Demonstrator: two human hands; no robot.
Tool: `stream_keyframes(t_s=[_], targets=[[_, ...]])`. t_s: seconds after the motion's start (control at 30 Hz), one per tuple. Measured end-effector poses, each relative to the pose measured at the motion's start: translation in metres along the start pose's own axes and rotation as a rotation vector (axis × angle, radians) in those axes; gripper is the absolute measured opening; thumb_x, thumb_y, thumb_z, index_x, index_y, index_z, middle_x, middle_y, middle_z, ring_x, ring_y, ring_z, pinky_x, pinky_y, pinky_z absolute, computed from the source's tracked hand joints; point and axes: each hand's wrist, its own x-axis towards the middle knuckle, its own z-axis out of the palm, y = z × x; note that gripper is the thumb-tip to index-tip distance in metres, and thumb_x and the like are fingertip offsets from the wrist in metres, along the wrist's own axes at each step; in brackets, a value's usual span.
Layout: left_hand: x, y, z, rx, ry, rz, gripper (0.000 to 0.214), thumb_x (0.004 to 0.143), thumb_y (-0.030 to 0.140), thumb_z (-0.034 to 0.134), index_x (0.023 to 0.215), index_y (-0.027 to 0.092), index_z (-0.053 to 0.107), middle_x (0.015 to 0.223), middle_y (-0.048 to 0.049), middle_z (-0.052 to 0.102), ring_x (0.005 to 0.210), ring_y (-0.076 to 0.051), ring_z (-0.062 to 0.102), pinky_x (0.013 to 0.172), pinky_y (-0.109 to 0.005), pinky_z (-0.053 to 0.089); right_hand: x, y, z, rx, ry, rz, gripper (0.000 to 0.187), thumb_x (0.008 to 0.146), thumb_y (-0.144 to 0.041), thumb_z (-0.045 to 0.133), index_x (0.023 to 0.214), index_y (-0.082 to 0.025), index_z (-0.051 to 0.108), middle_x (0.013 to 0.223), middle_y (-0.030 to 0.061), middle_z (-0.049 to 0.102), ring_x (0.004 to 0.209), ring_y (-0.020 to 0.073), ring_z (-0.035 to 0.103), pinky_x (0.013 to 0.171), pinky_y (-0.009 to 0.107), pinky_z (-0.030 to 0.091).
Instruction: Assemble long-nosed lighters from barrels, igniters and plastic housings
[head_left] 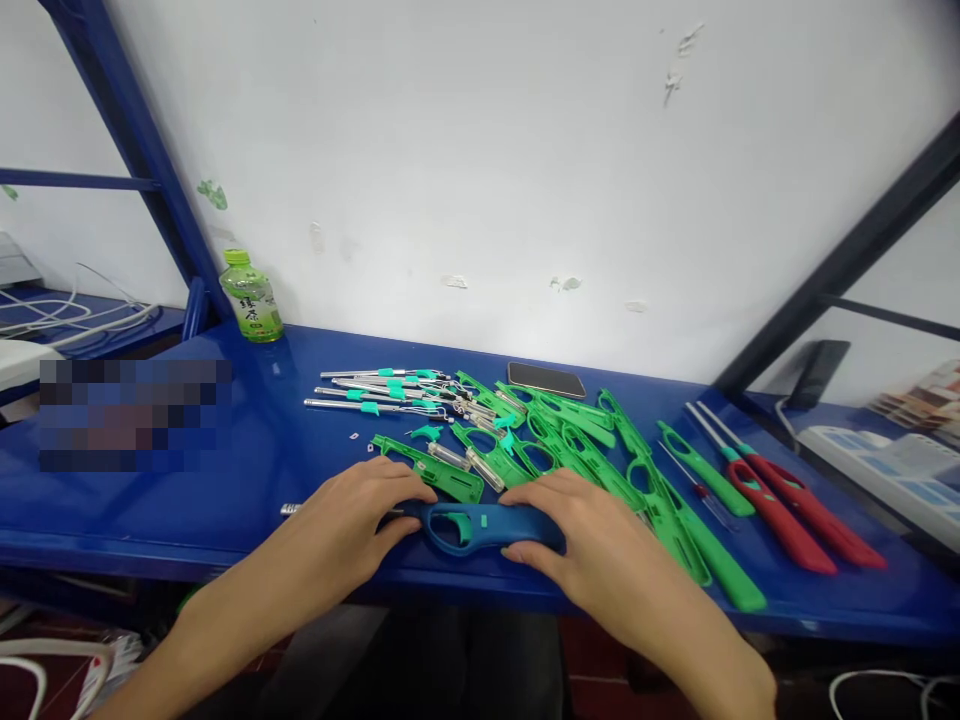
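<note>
A blue gas lighter (491, 527) with a green trigger lies level between my two hands near the table's front edge. My left hand (379, 500) pinches its neck end, and the metal tip of its rod shows left of that wrist. My right hand (551, 515) grips the handle end. Just behind lie green lighter shell halves (431, 470), a clear fuel tank (487, 468) and loose green triggers (426, 432). Farther back, several metal lighter rods (360, 405) with green collars and thin wires lie in a loose row.
On the right lie two red lighters (784, 515), a green lighter handle (705, 468) and a thin screwdriver (701, 490). A phone (546, 379) rests near the wall. A green drink bottle (252, 300) stands at the back left of the blue table (247, 500).
</note>
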Motion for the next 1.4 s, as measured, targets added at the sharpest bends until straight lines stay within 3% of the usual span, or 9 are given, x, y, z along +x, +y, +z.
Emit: stream_keyframes(t_s=[0.43, 0.7, 0.97, 1.2, 1.4], targets=[[0.001, -0.002, 0.003, -0.005, -0.039, -0.022, 0.027, 0.099, 0.012, 0.067, 0.117, 0.027, 0.080, 0.116, -0.0032, 0.078, 0.111, -0.024, 0.072, 0.098, -0.037, 0.056, 0.001, 0.002, 0.005, -0.014, -0.056, 0.010, 0.032, 0.097, -0.025, 0.077, 0.129, -0.026, 0.078, 0.125, 0.0054, 0.075, 0.113, 0.0291, 0.071, 0.096, 0.045, 0.056], [-0.001, 0.003, 0.007, 0.050, -0.018, 0.024, 0.030, 0.101, 0.011, 0.058, 0.113, 0.025, 0.082, 0.111, -0.0055, 0.076, 0.100, -0.023, 0.072, 0.088, -0.033, 0.057, 0.006, 0.001, 0.010, -0.008, -0.052, 0.059, 0.032, 0.093, -0.021, 0.081, 0.125, -0.024, 0.081, 0.108, 0.0034, 0.075, 0.104, 0.0266, 0.072, 0.085, 0.038, 0.055], [-0.002, 0.005, 0.016, 0.174, -0.025, 0.039, 0.036, 0.100, 0.005, 0.050, 0.112, 0.023, 0.079, 0.107, -0.0079, 0.072, 0.100, -0.027, 0.067, 0.092, -0.042, 0.054, 0.011, -0.001, 0.011, -0.066, -0.039, 0.058, 0.029, 0.087, -0.020, 0.087, 0.116, -0.024, 0.082, 0.108, 0.0036, 0.078, 0.108, 0.0300, 0.073, 0.087, 0.040, 0.054], [-0.009, 0.005, 0.018, 0.266, 0.051, 0.113, 0.043, 0.097, 0.000, 0.043, 0.119, 0.023, 0.072, 0.113, -0.0088, 0.067, 0.100, -0.028, 0.061, 0.087, -0.043, 0.053, 0.002, -0.005, 0.005, -0.110, 0.028, 0.017, 0.030, 0.080, -0.018, 0.090, 0.106, -0.025, 0.076, 0.108, 0.0024, 0.074, 0.103, 0.0302, 0.071, 0.089, 0.044, 0.051], [-0.013, 0.007, 0.000, 0.227, 0.228, 0.131, 0.031, 0.104, 0.013, 0.045, 0.116, 0.026, 0.070, 0.117, -0.0058, 0.069, 0.104, -0.026, 0.062, 0.098, -0.043, 0.050, -0.006, -0.011, -0.002, 0.065, 0.039, -0.012, 0.010, 0.098, -0.025, 0.070, 0.106, -0.029, 0.070, 0.100, -0.0036, 0.075, 0.088, 0.0222, 0.071, 0.075, 0.035, 0.045]])
